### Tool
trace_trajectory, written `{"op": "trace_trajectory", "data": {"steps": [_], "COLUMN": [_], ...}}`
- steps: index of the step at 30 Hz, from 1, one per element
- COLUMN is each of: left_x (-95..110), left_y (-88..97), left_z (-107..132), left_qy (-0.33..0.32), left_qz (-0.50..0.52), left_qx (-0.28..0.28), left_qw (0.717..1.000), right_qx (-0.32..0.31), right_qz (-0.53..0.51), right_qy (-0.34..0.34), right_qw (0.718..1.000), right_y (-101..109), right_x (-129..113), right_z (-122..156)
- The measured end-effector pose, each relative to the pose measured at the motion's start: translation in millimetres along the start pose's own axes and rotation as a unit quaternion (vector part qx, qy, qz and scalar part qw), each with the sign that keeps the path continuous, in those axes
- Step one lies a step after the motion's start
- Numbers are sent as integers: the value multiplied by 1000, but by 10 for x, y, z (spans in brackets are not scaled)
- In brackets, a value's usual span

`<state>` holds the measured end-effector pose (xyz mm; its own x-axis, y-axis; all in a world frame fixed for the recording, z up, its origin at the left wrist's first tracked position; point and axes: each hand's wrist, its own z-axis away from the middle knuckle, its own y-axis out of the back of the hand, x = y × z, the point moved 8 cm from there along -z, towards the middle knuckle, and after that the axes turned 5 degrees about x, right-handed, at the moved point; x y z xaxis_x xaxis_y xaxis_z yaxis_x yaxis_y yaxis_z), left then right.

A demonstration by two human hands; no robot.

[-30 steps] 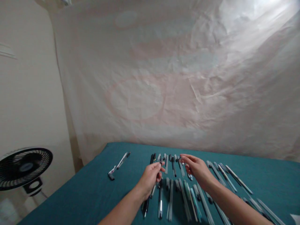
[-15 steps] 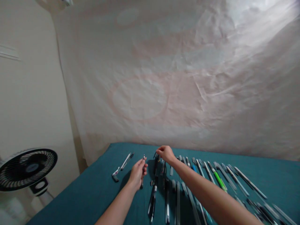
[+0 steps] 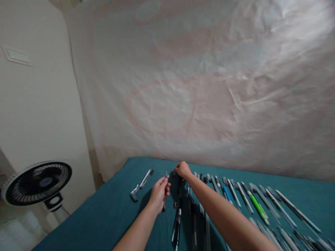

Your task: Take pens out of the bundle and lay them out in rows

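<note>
My left hand (image 3: 158, 194) is closed around a dark pen (image 3: 164, 206), held upright with its shiny tip pointing up above the fingers. To the right and slightly farther away, my right hand (image 3: 183, 170) has its fingertips pinched together over the far end of a row of dark pens. A small dark bit shows at those fingertips, too blurred to name. Below the hands, black pens (image 3: 177, 223) lie on the teal cloth (image 3: 104, 219). My right forearm hides part of the row.
Many pens lie in rows at the right, among them a green pen (image 3: 258, 207) and a blue pen (image 3: 227, 194). A few slim silvery pieces (image 3: 144, 179) lie left of my hands. A black fan (image 3: 39, 184) stands beyond the left edge. Pale sheeting (image 3: 209, 104) hangs behind.
The view has turned slightly left, so everything appears farther right. My left hand still grips the pen, and my right hand stays pinched at nearly the same place over the row.
</note>
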<state>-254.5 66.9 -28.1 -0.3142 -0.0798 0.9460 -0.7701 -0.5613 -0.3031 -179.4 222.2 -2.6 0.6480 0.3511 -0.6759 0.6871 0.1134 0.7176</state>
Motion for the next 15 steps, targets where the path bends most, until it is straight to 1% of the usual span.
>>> {"op": "trace_trajectory", "data": {"steps": [4,8,10,12,14,15], "left_x": [0,-1,0,4,8,10], "left_y": [0,-3,-1,4,7,6], "left_z": [-3,-5,-3,1,2,1], "left_qy": [1,-3,-5,-9,-14,-16], "left_qz": [-4,-8,-10,-13,-16,-16], "left_qx": [0,-3,-4,-4,-5,-6], "left_qw": [1000,1000,1000,1000,1000,1000], "right_qx": [7,33,52,74,97,108], "right_qz": [-10,-58,-99,-147,-199,-242], "right_qy": [-12,-8,1,14,30,45], "right_qw": [1000,998,994,986,975,963], "right_y": [57,272,445,676,979,1158], "right_x": [-13,-79,-167,-310,-495,-600], "right_z": [64,145,193,302,529,697]}}
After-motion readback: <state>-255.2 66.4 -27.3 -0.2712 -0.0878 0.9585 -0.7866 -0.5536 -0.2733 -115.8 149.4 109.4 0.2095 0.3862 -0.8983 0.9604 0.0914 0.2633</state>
